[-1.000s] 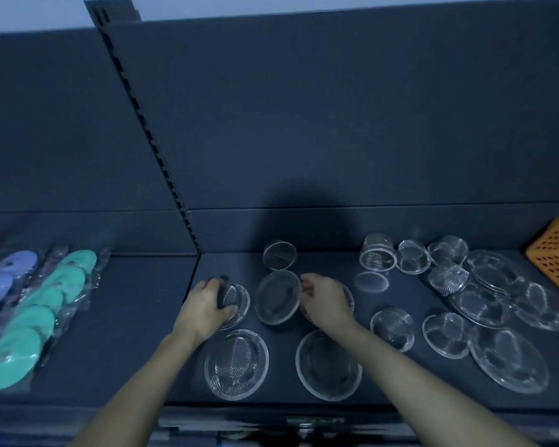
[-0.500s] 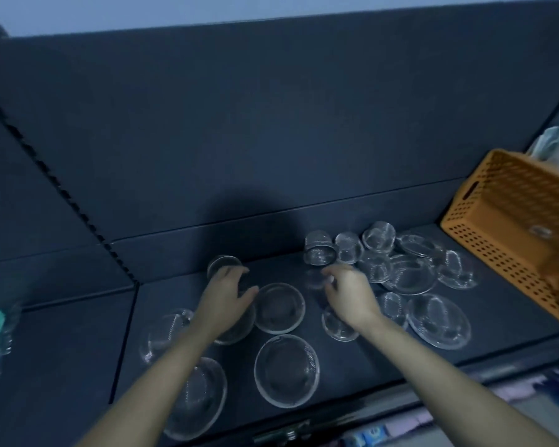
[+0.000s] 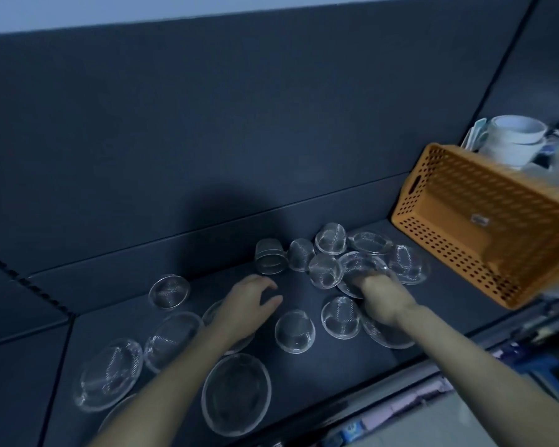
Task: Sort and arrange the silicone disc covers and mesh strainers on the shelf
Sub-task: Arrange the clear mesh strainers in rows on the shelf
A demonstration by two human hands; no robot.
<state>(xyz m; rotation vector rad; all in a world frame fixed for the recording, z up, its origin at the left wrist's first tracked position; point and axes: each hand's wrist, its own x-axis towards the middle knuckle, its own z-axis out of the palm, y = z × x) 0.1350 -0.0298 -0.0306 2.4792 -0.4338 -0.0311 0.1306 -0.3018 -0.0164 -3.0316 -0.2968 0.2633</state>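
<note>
Several round mesh strainers in clear wrap lie on the dark shelf point(image 3: 304, 375). A large one point(image 3: 236, 393) is nearest me, with two more point(image 3: 108, 374) point(image 3: 171, 338) at the left. A cluster of small ones point(image 3: 325, 271) sits at the back right. My right hand point(image 3: 380, 296) reaches into that cluster and its fingers curl round the rim of a mid-sized strainer point(image 3: 360, 264). My left hand point(image 3: 246, 304) hovers over the middle of the shelf, fingers loosely bent, holding nothing. No silicone disc covers are in view.
An orange perforated basket point(image 3: 491, 227) stands at the right end of the shelf, close to the strainer cluster. White mugs point(image 3: 513, 137) stand behind it. A slotted upright point(image 3: 23, 282) divides off the left bay. The shelf's front edge runs diagonally at the lower right.
The view has swung to the right, and the coloured disc covers at the left have left the frame. My right hand moved right onto a strainer in the back cluster. My left hand came off the small strainer.
</note>
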